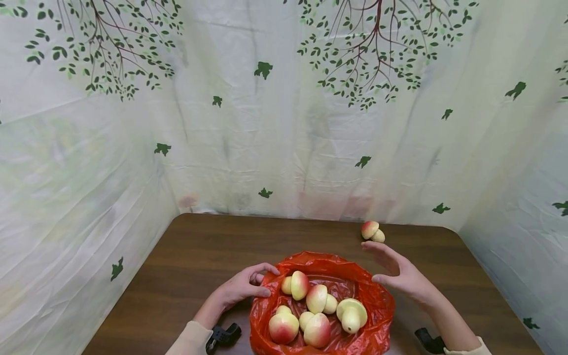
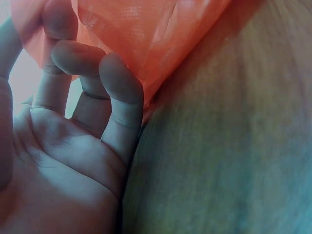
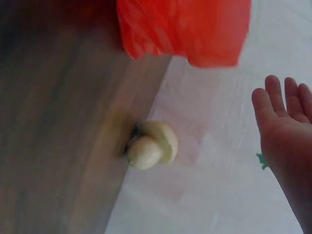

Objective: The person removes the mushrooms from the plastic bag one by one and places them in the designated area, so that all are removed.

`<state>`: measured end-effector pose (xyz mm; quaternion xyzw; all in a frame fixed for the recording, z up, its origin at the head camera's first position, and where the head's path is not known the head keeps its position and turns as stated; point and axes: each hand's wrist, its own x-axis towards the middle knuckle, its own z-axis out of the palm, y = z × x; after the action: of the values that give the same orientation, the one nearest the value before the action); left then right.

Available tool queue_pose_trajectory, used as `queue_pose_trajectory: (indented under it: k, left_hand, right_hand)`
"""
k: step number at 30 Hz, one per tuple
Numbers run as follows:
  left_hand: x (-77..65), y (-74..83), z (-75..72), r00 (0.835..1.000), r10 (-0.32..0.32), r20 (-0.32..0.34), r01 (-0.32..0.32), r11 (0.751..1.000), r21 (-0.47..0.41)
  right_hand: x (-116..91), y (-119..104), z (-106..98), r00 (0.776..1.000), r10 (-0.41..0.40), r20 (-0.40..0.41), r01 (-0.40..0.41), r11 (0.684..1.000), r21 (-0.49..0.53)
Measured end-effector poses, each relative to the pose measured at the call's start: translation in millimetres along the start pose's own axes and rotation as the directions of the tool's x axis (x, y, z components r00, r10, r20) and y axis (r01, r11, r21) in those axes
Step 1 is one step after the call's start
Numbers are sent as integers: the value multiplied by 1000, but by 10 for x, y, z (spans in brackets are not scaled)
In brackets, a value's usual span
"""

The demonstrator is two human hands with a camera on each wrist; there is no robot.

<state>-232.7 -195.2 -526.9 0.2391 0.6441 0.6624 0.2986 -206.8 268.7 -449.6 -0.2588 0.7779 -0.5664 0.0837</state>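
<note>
A red plastic bag [image 1: 381, 305] stands with its mouth spread wide near the table's front. Inside lie several mushrooms [image 1: 284, 328] with red-and-yellow caps and pale stems, apparently artificial. At the bag's left rim my left hand [image 1: 244, 286] holds the plastic between thumb and fingers; the left wrist view shows those fingers curled against the bag [image 2: 141, 34]. My right hand [image 1: 406, 276] is raised over the bag's right side, fingers extended and thumb apart, holding nothing. One more mushroom [image 1: 370, 230] lies beyond its fingertips by the table's far edge, also visible in the right wrist view [image 3: 151, 146].
The brown wooden table [image 1: 213, 241] has rounded far corners. Pale curtains [image 1: 284, 148] printed with branches and green leaves hang behind it and along both sides. A black strap device [image 1: 224, 337] sits at the left wrist, another [image 1: 429, 340] at the right.
</note>
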Motion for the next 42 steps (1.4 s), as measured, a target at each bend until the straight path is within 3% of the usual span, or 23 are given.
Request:
queue_pose_trajectory:
  k: [5,10,18,25,34,42]
  left_hand:
    - [-11,5,-5,1000,-2,-5,2,1000,4]
    - [-12,6,-4,1000,10,7,-10,1000,3]
    - [-4,-3,-1,1000,-10,-10,10,1000,6]
    - [-1,4,-4,1000,-25,-18,26,1000,9]
    - [3,1,-14,1000,-26,-16,26,1000,12]
    - [11,-11,-13,1000,4,18,-4,1000,2]
  right_hand:
    - [-45,32,83,996,17,83,-23,997,76]
    - [-64,76,142,977,28,210,-60,987,149]
    - [-47,199,228,949,40,314,-98,981,170]
    - [-42,302,290,901,89,425,-159,979,131]
    - [-35,326,314,859,96,503,-171,980,106]
    - [-52,360,343,851,77,520,-142,986,88]
